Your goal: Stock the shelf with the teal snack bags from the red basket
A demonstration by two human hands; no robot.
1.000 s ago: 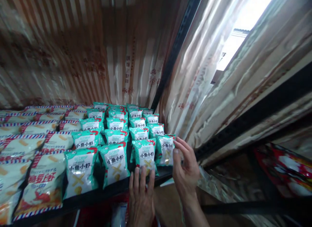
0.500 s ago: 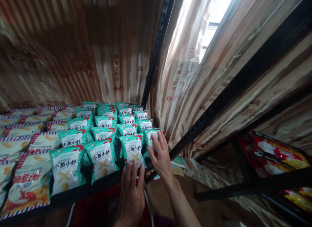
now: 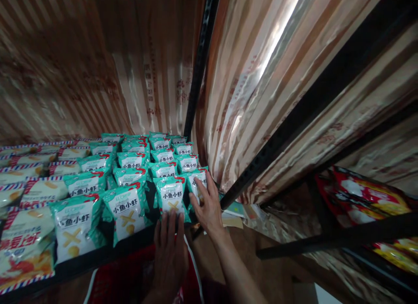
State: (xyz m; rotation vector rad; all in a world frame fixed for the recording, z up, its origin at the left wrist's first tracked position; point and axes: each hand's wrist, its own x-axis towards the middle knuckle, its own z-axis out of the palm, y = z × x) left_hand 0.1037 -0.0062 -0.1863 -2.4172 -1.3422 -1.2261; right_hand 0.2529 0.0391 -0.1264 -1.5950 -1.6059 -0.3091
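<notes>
Several teal and white snack bags stand in rows on a dark shelf (image 3: 133, 238). My left hand (image 3: 170, 247) has its fingers stretched out against the lower front of a snack bag (image 3: 170, 194) in the front row. To its right, my right hand (image 3: 207, 204) lies with fingers spread over the front of the snack bag at the row's right end (image 3: 192, 186), partly covering it. Neither hand is wrapped round a bag. Left of these, another teal bag (image 3: 126, 210) leans at the shelf's front edge.
Cream snack bags with striped edges (image 3: 28, 243) fill the shelf's left part. Black metal posts (image 3: 199, 64) frame the corner, with striped sheeting (image 3: 156, 55) behind. Red and yellow packets (image 3: 369, 195) lie on another rack at right. A red bag (image 3: 120, 278) is below the shelf.
The view has turned slightly, so the shelf and bags sit further left. Both hands stay at the same two bags, the right fingers lying further over the end bag.
</notes>
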